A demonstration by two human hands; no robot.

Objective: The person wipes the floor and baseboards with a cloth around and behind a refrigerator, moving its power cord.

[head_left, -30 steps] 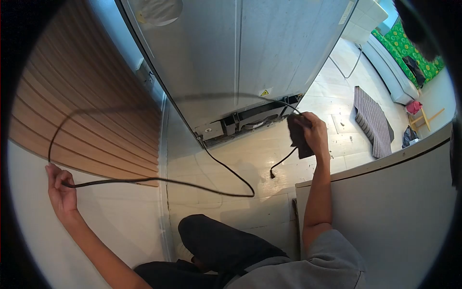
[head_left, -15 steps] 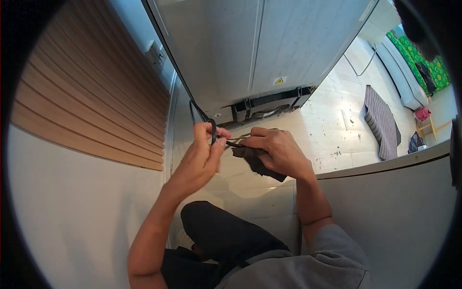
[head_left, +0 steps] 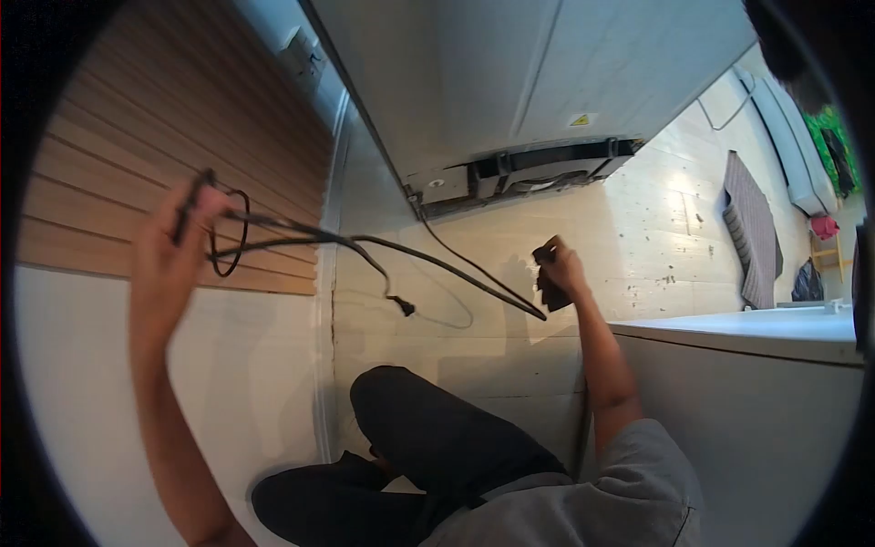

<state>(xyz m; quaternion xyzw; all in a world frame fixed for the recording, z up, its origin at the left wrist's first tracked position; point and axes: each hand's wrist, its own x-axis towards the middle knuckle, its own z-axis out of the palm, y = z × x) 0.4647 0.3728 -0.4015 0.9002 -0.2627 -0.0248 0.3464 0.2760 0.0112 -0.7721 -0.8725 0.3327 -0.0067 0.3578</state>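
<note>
My left hand [head_left: 178, 251], blurred by motion, is raised in front of the slatted wall and closed around a looped black power cord [head_left: 437, 257]. From there the cord sags to the right in long curves, bending back near the appliance's base. Its plug [head_left: 401, 306] dangles in the middle of the view. My right hand [head_left: 563, 270] grips a crumpled dark cloth [head_left: 552, 294] above the floor, to the right of the cord's far bend. Ahead stands the back of a large grey appliance [head_left: 474, 82], with a black recessed housing [head_left: 556, 173] along its lower edge.
A wood-slat wall panel [head_left: 118, 137] and a wall socket [head_left: 299, 55] are on the left. A white cabinet-like surface [head_left: 729, 401] borders the right. Debris dots the pale floor [head_left: 629, 214] near a striped mat [head_left: 752, 228]. My bent knee [head_left: 401, 401] is below.
My left hand has swung far left, drawing the cord out into wide loops. My right hand has moved slightly right with the cloth and off the cord. The plug now hangs in sight.
</note>
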